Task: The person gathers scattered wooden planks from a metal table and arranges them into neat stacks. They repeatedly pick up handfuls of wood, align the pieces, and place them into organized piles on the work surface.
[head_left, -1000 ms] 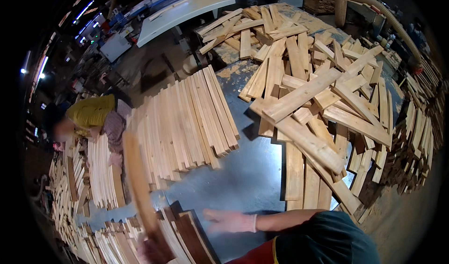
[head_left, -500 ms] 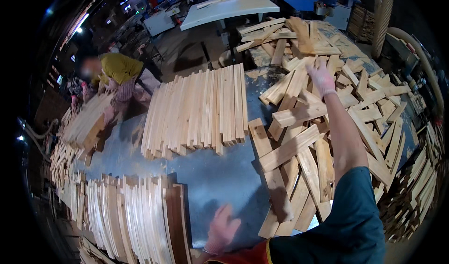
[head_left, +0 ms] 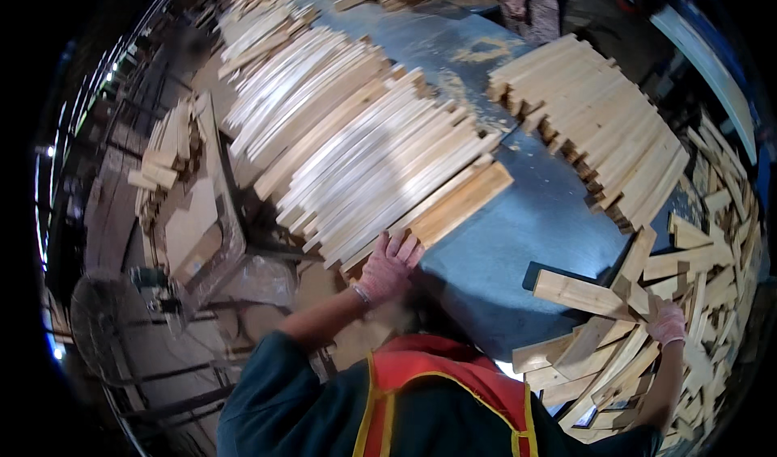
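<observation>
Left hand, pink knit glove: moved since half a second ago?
Yes: the left hand shifted left, from over the blue metal tabletop to the near end of the left row of pale wooden boards.

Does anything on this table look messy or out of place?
Yes: the heap of boards by the right hand lies crisscrossed, unlike the aligned row of boards at the left hand. What looks like sawdust also lies in patches on the blue-grey tabletop.

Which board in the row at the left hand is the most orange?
The rightmost board, bordering the bluish tabletop; its face is orange, the other boards look paler.
</observation>
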The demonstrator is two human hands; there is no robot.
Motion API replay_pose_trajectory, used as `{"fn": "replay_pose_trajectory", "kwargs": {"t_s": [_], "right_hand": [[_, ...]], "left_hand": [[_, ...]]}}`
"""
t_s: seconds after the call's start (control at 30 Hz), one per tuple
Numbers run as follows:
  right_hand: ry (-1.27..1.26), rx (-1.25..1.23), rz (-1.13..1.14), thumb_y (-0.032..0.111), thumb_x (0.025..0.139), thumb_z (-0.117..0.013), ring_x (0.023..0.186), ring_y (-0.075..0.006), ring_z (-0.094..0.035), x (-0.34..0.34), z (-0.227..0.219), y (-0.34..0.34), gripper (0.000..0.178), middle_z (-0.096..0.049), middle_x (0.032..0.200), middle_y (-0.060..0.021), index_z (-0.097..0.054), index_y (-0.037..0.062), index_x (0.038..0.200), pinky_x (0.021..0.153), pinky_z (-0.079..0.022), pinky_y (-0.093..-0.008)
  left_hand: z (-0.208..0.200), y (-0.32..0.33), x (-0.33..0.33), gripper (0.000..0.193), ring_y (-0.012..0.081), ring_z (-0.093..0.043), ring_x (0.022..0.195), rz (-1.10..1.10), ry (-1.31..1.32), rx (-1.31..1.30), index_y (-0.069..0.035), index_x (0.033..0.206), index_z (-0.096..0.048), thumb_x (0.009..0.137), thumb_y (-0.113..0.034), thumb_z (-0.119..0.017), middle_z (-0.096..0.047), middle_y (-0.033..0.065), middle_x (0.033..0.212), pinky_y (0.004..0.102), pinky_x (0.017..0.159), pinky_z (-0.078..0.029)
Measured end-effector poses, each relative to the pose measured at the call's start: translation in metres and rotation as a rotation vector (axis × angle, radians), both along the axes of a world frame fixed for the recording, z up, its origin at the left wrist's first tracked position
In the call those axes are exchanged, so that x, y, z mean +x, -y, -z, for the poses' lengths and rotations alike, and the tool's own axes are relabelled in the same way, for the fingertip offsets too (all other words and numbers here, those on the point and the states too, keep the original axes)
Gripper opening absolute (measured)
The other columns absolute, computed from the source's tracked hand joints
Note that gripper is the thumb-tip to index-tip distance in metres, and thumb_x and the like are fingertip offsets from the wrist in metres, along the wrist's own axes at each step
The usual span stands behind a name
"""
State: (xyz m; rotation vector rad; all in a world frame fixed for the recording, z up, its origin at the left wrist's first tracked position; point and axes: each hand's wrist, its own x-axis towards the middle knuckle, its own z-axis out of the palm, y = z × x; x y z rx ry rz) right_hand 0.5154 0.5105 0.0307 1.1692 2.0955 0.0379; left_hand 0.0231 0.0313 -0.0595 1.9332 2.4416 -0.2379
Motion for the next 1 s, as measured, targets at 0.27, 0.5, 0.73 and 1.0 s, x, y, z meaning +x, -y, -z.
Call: {"fn": "replay_pose_trajectory", "kwargs": {"t_s": [0.27, 0.5, 0.73, 1.0], "right_hand": [[-1.234, -0.581, 0.890, 0.045, 0.093, -0.074, 0.093, -0.0237, -0.066, -0.188, 0.051, 0.080, 0.055, -0.065, 0.102, -0.0074, -0.062, 0.0051, 0.129, 0.080, -0.055, -0.0419], [-1.262, -0.879, 1.060, 0.065, 0.098, -0.060, 0.107, -0.0293, -0.067, -0.405, 0.094, 0.199, 0.074, -0.064, 0.126, -0.0159, -0.056, 0.0011, 0.137, 0.092, -0.058, -0.0482], [-0.932, -0.293, 0.152, 0.054, 0.094, -0.066, 0.099, -0.0371, -0.069, -0.417, 0.111, 0.263, 0.065, -0.073, 0.105, -0.0207, -0.064, 0.0006, 0.131, 0.090, -0.054, -0.0440], [-0.328, -0.535, 0.315, 0.056, 0.093, -0.065, 0.119, -0.0383, -0.066, -0.280, 0.129, 0.221, 0.067, -0.073, 0.121, -0.0217, -0.066, 0.0039, 0.135, 0.103, -0.049, -0.0434]], "left_hand": [[0.001, 0.032, -0.037, 0.058, 0.0392, -0.045, 0.139, 0.054, 0.084, 0.136, -0.009, 0.147, -0.051, 0.091, -0.024, -0.054, -0.049, 0.0156, 0.150, 0.0620, 0.116, -0.031], [0.013, 0.104, -0.078, 0.068, 0.0434, -0.051, 0.130, -0.299, 0.254, 0.273, -0.003, 0.143, -0.053, 0.089, -0.043, -0.065, -0.052, 0.0218, 0.145, 0.0577, 0.109, -0.040], [0.086, 0.196, -0.134, 0.074, 0.0354, -0.059, 0.117, -0.993, 0.203, 0.827, 0.000, 0.146, -0.051, 0.090, -0.043, -0.073, -0.062, 0.0195, 0.123, 0.0445, 0.105, -0.045], [0.081, 0.176, -0.145, 0.043, 0.0158, -0.063, 0.097, -1.617, 1.603, 1.174, -0.022, 0.127, -0.058, 0.095, -0.049, -0.066, -0.067, 0.0007, 0.113, 0.0340, 0.076, -0.047]]}}
